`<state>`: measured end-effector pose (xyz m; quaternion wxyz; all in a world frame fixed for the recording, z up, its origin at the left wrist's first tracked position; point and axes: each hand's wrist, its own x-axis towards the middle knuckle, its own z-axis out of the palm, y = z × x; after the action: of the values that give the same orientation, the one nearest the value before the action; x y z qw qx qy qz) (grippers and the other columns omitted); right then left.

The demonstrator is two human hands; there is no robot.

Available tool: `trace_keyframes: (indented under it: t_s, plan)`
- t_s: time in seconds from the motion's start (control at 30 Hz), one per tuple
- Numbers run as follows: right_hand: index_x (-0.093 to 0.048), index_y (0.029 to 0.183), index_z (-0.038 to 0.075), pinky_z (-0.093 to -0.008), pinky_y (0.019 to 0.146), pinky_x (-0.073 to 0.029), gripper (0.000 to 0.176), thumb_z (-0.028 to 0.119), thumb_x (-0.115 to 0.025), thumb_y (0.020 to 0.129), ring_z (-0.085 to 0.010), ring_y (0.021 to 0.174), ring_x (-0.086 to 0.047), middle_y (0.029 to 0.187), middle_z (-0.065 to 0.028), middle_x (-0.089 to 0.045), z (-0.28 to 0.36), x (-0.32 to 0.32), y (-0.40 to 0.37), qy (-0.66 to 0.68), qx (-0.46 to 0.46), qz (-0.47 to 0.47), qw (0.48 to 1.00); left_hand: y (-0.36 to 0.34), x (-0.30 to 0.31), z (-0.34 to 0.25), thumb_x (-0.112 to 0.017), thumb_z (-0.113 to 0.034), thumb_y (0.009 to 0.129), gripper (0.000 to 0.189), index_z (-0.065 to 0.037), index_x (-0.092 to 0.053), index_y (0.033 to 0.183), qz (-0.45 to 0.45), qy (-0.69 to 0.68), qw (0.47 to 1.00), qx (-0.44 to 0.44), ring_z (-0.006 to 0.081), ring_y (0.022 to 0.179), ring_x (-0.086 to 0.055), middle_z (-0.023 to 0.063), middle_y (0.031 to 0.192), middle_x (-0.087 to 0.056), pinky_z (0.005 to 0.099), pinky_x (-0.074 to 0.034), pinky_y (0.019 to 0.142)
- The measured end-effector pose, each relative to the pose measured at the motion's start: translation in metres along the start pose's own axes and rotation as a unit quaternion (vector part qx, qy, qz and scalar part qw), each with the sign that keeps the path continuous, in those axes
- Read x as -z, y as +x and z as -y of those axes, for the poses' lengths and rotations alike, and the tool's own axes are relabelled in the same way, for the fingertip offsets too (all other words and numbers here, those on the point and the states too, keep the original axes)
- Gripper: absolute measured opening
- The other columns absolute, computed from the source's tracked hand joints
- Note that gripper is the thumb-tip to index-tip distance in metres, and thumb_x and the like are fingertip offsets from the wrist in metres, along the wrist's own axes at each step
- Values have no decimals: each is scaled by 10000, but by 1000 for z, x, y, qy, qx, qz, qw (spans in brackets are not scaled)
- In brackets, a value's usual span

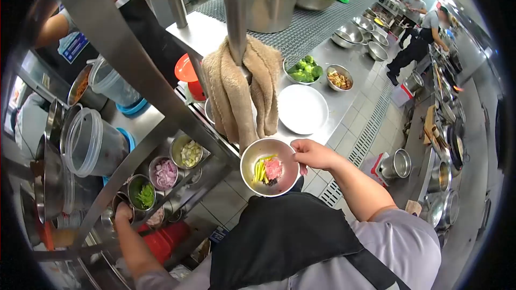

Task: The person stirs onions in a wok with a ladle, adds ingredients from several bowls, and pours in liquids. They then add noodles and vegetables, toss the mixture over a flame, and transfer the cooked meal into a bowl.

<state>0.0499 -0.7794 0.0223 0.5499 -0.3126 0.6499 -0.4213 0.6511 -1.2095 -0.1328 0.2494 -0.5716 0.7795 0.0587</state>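
My right hand (313,154) grips the rim of a metal bowl (248,156) in front of my apron. Inside the bowl lie yellow-green vegetable strips (260,170), a lump of pink raw meat (273,168) and something dark and small. Off to the lower left, my left hand (124,212) reaches into a metal container (108,218) on the rack; its fingers are hidden inside. Close by it are metal pots with chopped greens (145,196), sliced purple onion (164,173), pale cut pieces (191,154) and a pinkish ingredient (156,217).
A white plate (302,109), a bowl of broccoli (305,70) and a bowl of brown pieces (339,78) stand on the counter. A towel (228,86) hangs on a post. Metal bars cross at left. A co-worker (134,16) stands opposite; others are farther back.
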Motion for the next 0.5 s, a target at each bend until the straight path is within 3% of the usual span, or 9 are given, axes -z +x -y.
trace_keyframes:
  t_s: [0.07,0.17,0.27,0.33,0.4,0.43,0.47,0.5]
  plan:
    - [-438,746,37,-257,446,-463,70,32,-480,801,-126,514,-589,626,-38,-528,0,-3,3,-30,-14,14,999,-35,31,-16,-589,-186,815,284,33,-631,992,2,-16,1000,-5,427,988,-567,274,1012,-610,447,-469,832]
    - [-447,768,34,-256,466,-468,64,43,-489,816,-125,524,-588,636,-32,-523,3,-9,8,-42,-27,23,999,-76,76,-49,-578,-191,830,276,20,-636,999,-22,-71,995,61,414,1003,-571,265,1043,-609,442,-464,863]
    - [-456,790,28,-258,477,-471,70,62,-500,831,-128,525,-586,636,-38,-526,5,-16,18,-48,-22,41,998,-1,-24,43,-571,-162,828,255,0,-649,1009,-51,79,995,-27,402,1012,-578,252,1070,-609,433,-465,880]
    - [-432,749,42,-265,447,-463,178,116,-546,863,-134,501,-586,605,-45,-545,-2,-22,27,-39,-10,58,997,3,-23,50,-556,-142,829,238,-12,-655,1002,-55,101,993,-27,395,1015,-583,246,1076,-610,423,-472,877]
    - [-450,765,30,-265,443,-463,152,110,-538,860,-134,502,-588,608,-44,-547,2,-30,29,-41,-5,56,998,-11,-7,42,-541,-121,830,227,-24,-662,995,-54,123,991,-29,387,1017,-589,240,1082,-611,413,-479,874]
    - [-463,780,22,-265,440,-462,138,109,-534,860,-134,502,-590,610,-43,-549,5,-34,31,-53,-6,62,997,-58,37,11,-568,-130,793,207,-6,-668,925,-107,-88,989,47,376,953,-604,230,973,-632,421,-482,816]
    - [-477,795,14,-265,437,-461,127,109,-531,860,-133,503,-592,611,-42,-550,8,-37,33,-65,-9,69,995,-85,64,-7,-596,-139,756,197,12,-674,855,-154,-294,936,120,365,889,-619,220,864,-653,429,-484,759]
    - [-497,820,2,-267,433,-463,101,95,-519,850,-135,501,-594,620,-49,-563,6,-41,37,-64,-4,75,995,-92,64,0,-583,-132,773,196,-28,-675,911,-203,-193,956,93,376,849,-625,212,896,-653,448,-483,738]
